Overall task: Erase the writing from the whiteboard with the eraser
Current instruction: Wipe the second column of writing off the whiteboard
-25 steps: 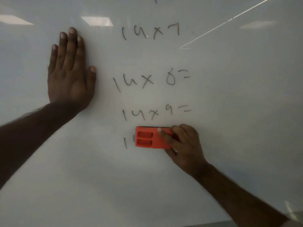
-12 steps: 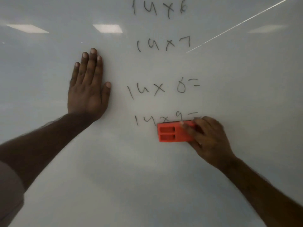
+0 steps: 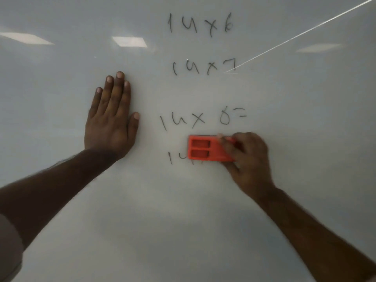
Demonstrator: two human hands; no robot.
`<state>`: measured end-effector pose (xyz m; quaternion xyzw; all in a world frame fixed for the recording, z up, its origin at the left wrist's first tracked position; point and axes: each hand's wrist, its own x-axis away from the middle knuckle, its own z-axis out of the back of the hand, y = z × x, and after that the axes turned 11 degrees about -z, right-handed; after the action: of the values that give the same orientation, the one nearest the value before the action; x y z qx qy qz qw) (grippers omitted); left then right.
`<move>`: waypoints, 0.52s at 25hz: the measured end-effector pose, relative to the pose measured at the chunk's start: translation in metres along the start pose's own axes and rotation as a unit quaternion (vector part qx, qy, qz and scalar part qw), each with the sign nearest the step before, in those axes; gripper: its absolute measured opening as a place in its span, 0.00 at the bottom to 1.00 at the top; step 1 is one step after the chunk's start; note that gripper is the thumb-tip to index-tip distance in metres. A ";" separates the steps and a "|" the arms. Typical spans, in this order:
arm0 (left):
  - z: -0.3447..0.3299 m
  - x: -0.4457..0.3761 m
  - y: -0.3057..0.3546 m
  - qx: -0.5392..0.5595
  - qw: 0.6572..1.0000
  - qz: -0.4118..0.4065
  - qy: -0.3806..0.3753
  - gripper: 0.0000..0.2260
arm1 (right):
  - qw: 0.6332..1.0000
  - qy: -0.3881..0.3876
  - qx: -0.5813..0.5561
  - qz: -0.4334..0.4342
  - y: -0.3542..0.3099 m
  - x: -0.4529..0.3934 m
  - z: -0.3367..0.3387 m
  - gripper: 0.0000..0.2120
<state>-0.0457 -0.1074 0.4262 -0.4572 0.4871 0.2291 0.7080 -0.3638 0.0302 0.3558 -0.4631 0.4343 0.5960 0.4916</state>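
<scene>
Orange eraser (image 3: 205, 148) gripped in my right hand (image 3: 247, 159), over a half-wiped line of writing (image 3: 177, 156). Left hand (image 3: 112, 119) flat, fingers spread, holding nothing, on the whiteboard (image 3: 305, 139). Risk: light, uneven pressure leaves ghost strokes; 3 lines remain above.

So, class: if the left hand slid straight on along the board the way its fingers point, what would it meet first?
Nothing, seemingly: the left hand points up the whiteboard, left of the writing; bare board to the picture's edge.

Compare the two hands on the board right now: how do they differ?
The left hand lies flat and open, fingers pointing up, holding nothing; the right hand is curled around the orange eraser. The left sits beside the writing; the right works over the bottom line. Both are bare, against the whiteboard.
</scene>
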 end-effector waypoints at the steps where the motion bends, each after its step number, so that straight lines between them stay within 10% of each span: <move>1: 0.000 0.000 0.000 0.001 1.000 0.001 0.000 0.29 | 1.000 -0.009 -0.001 0.014 -0.020 0.001 -0.010 0.26; 9: 0.006 0.002 0.000 0.007 1.000 0.002 -0.016 0.29 | 0.981 -0.073 0.051 0.173 -0.020 0.042 -0.002 0.23; 13: 0.005 0.003 0.002 0.004 1.000 0.012 -0.016 0.29 | 0.998 -0.012 0.054 0.027 0.028 0.000 0.027 0.26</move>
<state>-0.0439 -0.1026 0.4236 -0.4445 0.4819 0.2425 0.7151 -0.3951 0.0523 0.3624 -0.4162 0.4724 0.5904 0.5050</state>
